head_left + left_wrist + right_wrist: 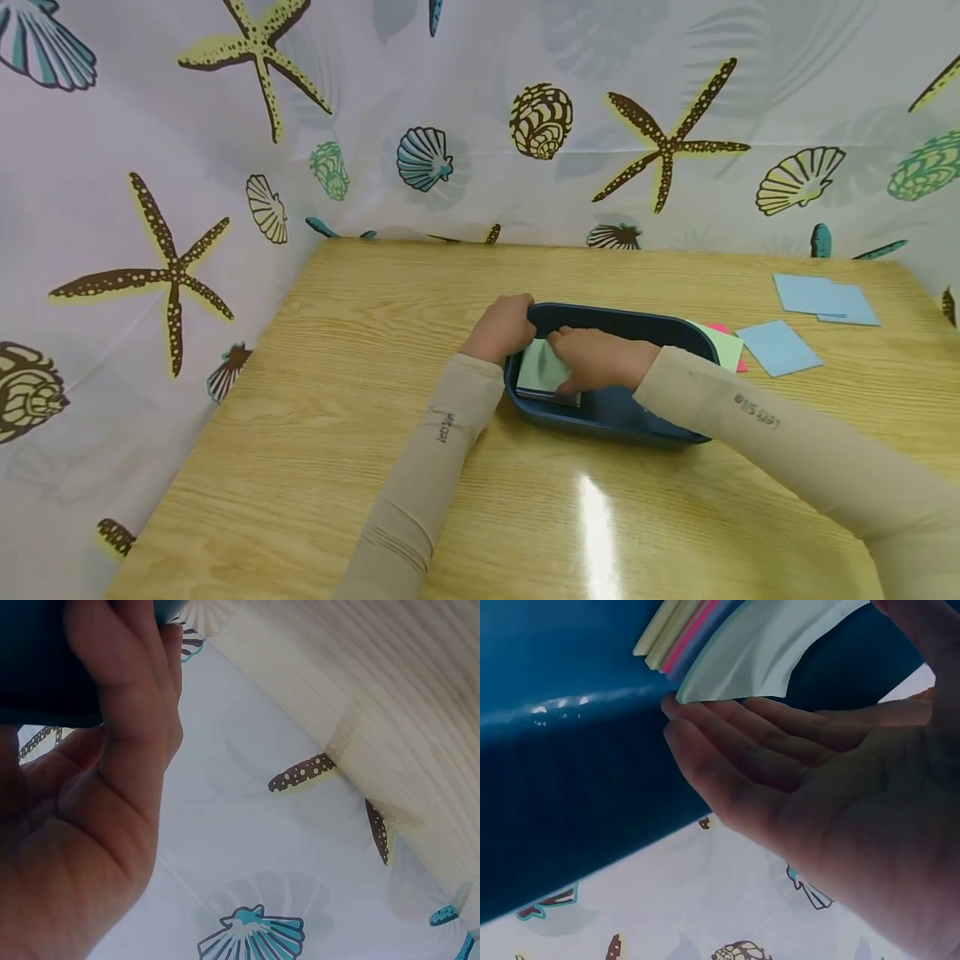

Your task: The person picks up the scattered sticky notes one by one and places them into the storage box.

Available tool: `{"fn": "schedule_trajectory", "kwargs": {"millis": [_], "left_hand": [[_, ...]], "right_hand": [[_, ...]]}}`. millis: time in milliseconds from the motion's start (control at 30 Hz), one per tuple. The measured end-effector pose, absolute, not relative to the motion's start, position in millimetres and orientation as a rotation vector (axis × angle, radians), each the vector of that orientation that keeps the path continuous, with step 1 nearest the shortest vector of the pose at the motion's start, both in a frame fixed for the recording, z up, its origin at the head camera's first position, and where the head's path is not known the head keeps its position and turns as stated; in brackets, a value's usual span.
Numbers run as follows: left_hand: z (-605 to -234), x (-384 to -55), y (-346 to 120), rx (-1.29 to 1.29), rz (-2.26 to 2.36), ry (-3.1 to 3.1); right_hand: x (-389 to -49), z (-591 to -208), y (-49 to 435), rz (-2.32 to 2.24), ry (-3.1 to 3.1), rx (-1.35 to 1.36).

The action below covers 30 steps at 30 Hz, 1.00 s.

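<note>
A dark blue plastic bin (622, 429) sits on the table. My left hand (504, 327) grips its left end, and in the left wrist view that hand (124, 757) has its fingers around the bin's wall. Inside the bin's left part lies a stack of sticky notes (548, 395) with pale green on top. My right hand (603, 360) reaches in over the stack, fingers toward the far edge, thumb toward the near one. In the right wrist view the pale green sticky note (757, 652) bows above pink, lavender and cream layers, against the right hand's (795, 765) fingers.
Light blue sticky notes (780, 347) lie right of the bin; two more blue sheets (810, 295) overlap farther back. Pale green (723, 343) and pink sheets (742, 365) stick out beside the bin's right end. A curtain printed with shells (450, 83) borders the wooden table (337, 400).
</note>
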State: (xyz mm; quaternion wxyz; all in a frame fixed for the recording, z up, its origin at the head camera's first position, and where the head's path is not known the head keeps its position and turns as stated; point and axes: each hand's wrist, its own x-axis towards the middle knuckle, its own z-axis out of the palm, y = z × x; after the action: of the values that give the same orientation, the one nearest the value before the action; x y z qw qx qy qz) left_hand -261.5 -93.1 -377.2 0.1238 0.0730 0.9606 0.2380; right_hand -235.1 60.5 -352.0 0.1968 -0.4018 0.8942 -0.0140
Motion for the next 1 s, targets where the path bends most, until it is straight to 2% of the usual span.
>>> {"fn": "schedule_trajectory", "kwargs": {"millis": [700, 1000], "left_hand": [[-374.7, -259.8, -91.7, 0.215, 0.684, 2.812], [-374.8, -258.4, -91.5, 0.202, 0.693, 2.806]], "right_hand": [[-235.5, -365.0, 59.3, -0.032, 2.560, -1.128], [-231.1, -355.1, 66.8, -0.160, 2.549, -1.096]]}}
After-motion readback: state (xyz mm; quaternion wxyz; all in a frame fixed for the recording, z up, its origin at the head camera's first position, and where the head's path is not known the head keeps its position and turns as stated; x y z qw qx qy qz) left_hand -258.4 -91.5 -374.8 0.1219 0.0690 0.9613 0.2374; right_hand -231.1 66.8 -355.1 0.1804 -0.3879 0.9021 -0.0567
